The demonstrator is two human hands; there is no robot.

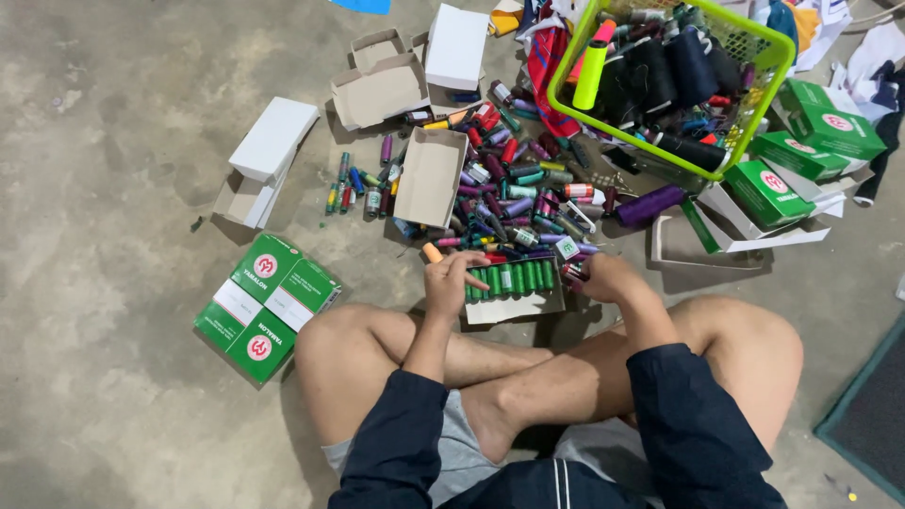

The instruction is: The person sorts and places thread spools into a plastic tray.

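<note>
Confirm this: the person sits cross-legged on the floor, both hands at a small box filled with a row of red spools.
Wrong colour. The head view shows the spools in the box are green, not red. The rest holds: cross-legged on the floor, left hand and right hand at the box.

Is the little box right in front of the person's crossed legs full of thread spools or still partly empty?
Nearly full: the open box holds one row of green spools lying side by side, reaching almost to its right end.
</note>
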